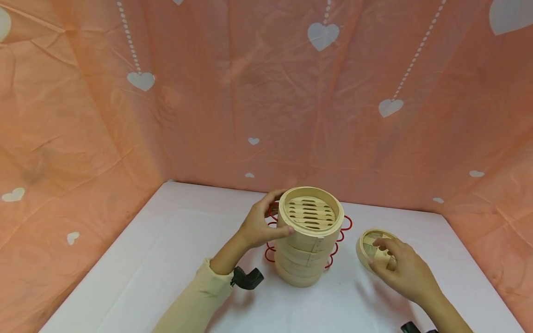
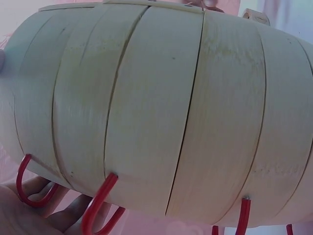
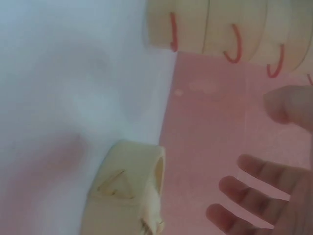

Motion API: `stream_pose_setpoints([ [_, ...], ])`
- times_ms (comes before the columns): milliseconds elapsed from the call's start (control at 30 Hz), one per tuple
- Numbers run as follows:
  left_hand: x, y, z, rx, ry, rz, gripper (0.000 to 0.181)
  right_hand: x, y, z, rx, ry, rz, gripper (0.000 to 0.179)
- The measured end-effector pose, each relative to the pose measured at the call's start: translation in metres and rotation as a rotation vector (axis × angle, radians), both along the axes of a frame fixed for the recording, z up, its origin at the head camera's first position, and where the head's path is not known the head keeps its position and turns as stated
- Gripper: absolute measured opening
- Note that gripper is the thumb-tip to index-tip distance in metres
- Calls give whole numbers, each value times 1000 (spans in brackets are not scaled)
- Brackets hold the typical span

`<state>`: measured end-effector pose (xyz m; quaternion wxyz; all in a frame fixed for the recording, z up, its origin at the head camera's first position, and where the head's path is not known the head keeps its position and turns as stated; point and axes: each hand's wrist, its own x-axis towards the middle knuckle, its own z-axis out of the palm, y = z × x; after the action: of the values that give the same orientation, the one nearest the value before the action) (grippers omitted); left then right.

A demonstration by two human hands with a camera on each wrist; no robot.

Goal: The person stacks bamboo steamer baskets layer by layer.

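Note:
A stack of round bamboo steamer baskets (image 1: 308, 249) with red loop handles stands upright on the table. My left hand (image 1: 261, 224) grips the top tier from the left, thumb on the near rim and fingers round the far side. In the left wrist view, its fingers (image 2: 29, 193) show behind the red loops. To the right lies the small woven bamboo steamer lid (image 1: 368, 238). Over the lid hovers my right hand (image 1: 405, 268), fingers loosely bent. In the right wrist view, the right hand (image 3: 274, 196) is apart from the lid (image 3: 120, 196) and holds nothing.
A white-covered table (image 1: 179, 240) carries the stack and the lid. Pink cloth (image 1: 283, 115) with pale hearts walls in the back and both sides. The back cloth stands close behind the stack. A black wrist strap mount (image 1: 247, 279) juts from the left wrist.

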<state>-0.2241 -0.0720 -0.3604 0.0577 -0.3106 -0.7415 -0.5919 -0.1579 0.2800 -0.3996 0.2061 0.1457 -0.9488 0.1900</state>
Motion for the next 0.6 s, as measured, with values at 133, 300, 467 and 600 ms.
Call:
stream_pose_setpoints([
  [133,0,-1,-1,-1,-3,1,82,-1,3,-5,5,-14,-13,32],
  [300,-1,-1,-1,0,3,0,80,-4,7,-12,-6,-60,-1,25],
  [467,-1,-1,-1,3,0,-1,80,-6,11,-18,-41,-84,36,21],
  [600,-1,-1,-1,1,-1,-4,80,-6,14,-20,-21,-113,8,19],
])
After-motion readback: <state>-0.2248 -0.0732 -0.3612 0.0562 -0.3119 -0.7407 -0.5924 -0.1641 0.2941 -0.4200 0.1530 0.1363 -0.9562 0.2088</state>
